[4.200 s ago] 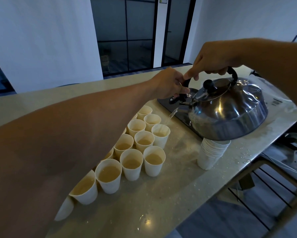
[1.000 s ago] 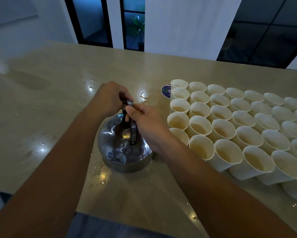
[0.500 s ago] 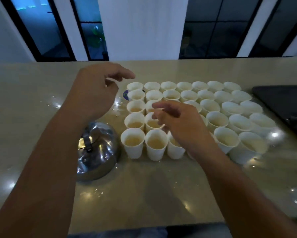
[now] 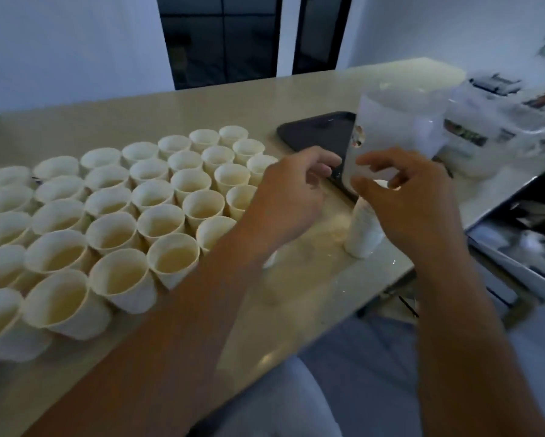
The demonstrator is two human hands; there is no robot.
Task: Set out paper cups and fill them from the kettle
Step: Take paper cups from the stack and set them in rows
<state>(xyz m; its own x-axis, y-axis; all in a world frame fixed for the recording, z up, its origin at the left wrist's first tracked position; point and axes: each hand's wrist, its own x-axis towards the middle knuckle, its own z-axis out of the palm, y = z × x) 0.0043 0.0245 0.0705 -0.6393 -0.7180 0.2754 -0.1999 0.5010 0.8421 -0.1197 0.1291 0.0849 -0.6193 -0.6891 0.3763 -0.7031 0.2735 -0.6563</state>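
Several white paper cups [image 4: 173, 258] stand packed in rows over the left half of the beige table [image 4: 312, 298], most holding pale liquid. A stack of empty cups [image 4: 364, 236] stands near the table's right edge, with a translucent plastic sleeve [image 4: 400, 121] rising behind and above it. My right hand [image 4: 406, 197] hovers just over the stack, fingers spread and loosely curled, gripping nothing. My left hand [image 4: 291, 193] is just left of the stack, its fingertips near the sleeve's edge and holding nothing. The kettle is out of view.
A black flat plate [image 4: 318, 130] lies on the table behind my hands. Blurred clear plastic packaging [image 4: 498, 124] sits at the far right. The table's right edge [image 4: 403, 279] drops off just beyond the stack, with a dark frame below it.
Both hands have let go of the kettle, which stood on the table at the left and has left the view. My view swung right, and both hands moved to the cup stack.
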